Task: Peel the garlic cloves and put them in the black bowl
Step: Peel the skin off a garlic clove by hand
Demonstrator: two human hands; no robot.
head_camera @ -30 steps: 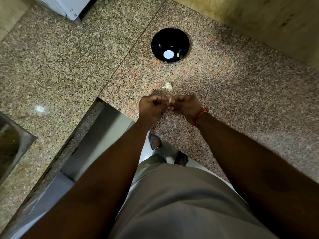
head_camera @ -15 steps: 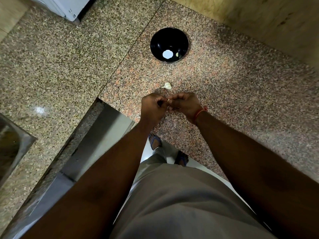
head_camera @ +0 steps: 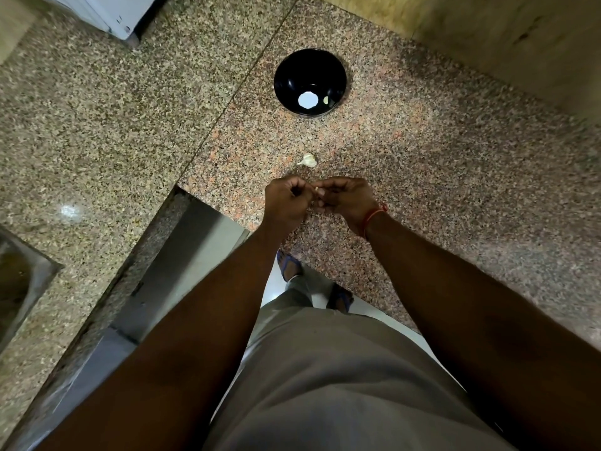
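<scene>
Left hand (head_camera: 286, 203) at nine o'clock, fingers curled, pinching one end of small garlic clove (head_camera: 319, 191). Right hand (head_camera: 344, 198) at three o'clock, fingers curled round clove's other end. At twelve o'clock, loose garlic clove (head_camera: 308, 160) on granite counter (head_camera: 455, 164), black bowl (head_camera: 309, 70) beyond.

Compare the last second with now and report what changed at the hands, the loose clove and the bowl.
Little changed. Both the left hand and the right hand stayed pressed together over the counter edge, still pinching the garlic clove between them; only the fingers shifted slightly while working it. The loose clove and the black bowl did not move.
</scene>
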